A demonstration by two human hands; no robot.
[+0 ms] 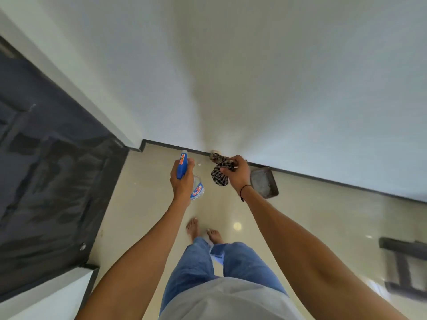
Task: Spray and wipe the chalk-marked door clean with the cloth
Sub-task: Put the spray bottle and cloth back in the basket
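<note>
My left hand (181,181) grips a clear spray bottle (197,189) with a blue trigger head, held out in front of me with its nozzle pointing away. Just to its right, my right hand (235,173) holds a bunched black-and-white checked cloth (218,169). The dark door (48,172) fills the left side of the view, and its surface shows uneven wet or smeared patches. Both hands are to the right of the door, over the floor, and touch neither door nor wall.
A white wall (277,77) rises ahead, with a dark skirting along its base. A dark metal tray (264,182) lies on the cream floor by the wall. A dark stool or frame (406,262) stands at right. My bare feet (203,230) are on the tiles.
</note>
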